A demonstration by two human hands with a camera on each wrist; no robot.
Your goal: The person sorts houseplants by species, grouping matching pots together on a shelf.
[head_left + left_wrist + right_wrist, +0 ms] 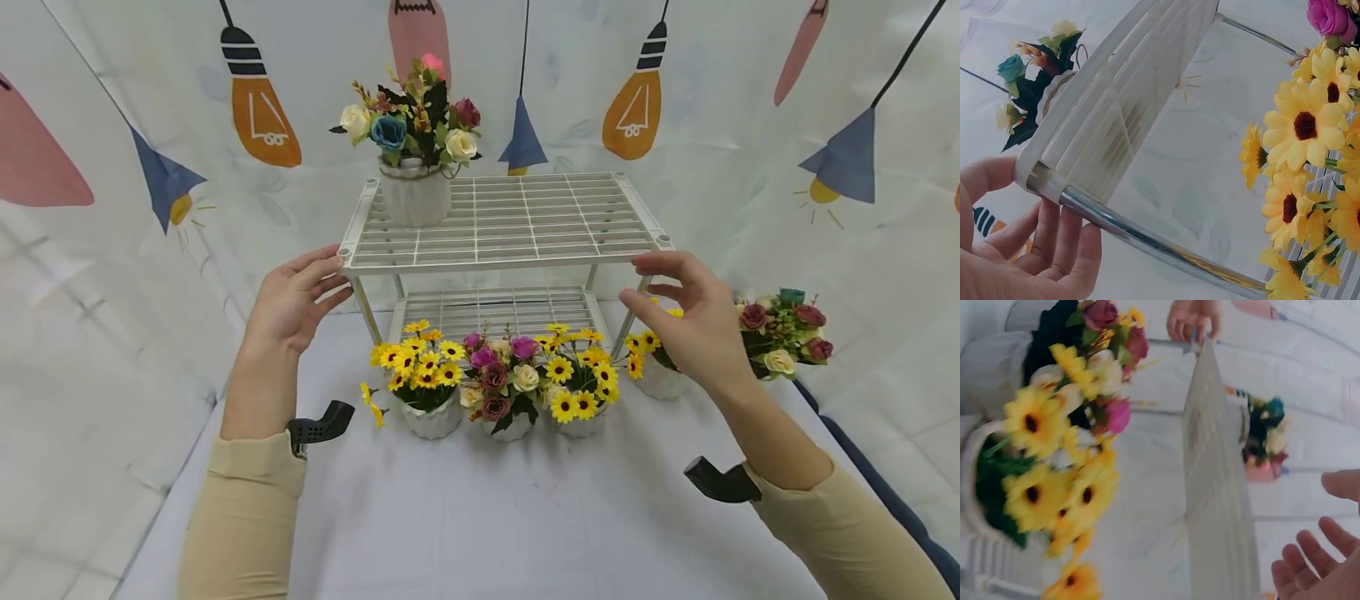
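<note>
A white two-tier rack (510, 217) stands on the white-clothed table. On its top shelf, back left, is a white pot of mixed flowers (412, 142). My left hand (333, 279) touches the front left corner with straight fingers. In the left wrist view the thumb lies against the corner cap and the fingers (1060, 244) sit under the chrome leg (1160, 244). My right hand (648, 287) hovers with spread fingers just in front of the front right corner. The right wrist view shows this hand (1322, 550) apart from the shelf edge (1216, 487), holding nothing.
Three white pots stand before the rack: sunflowers (423, 375), roses (504, 383), sunflowers (577, 383). Behind my right hand are another sunflower pot (652, 367) and a rose pot (780, 333). The lower shelf (495, 308) is bare. A printed curtain hangs close behind.
</note>
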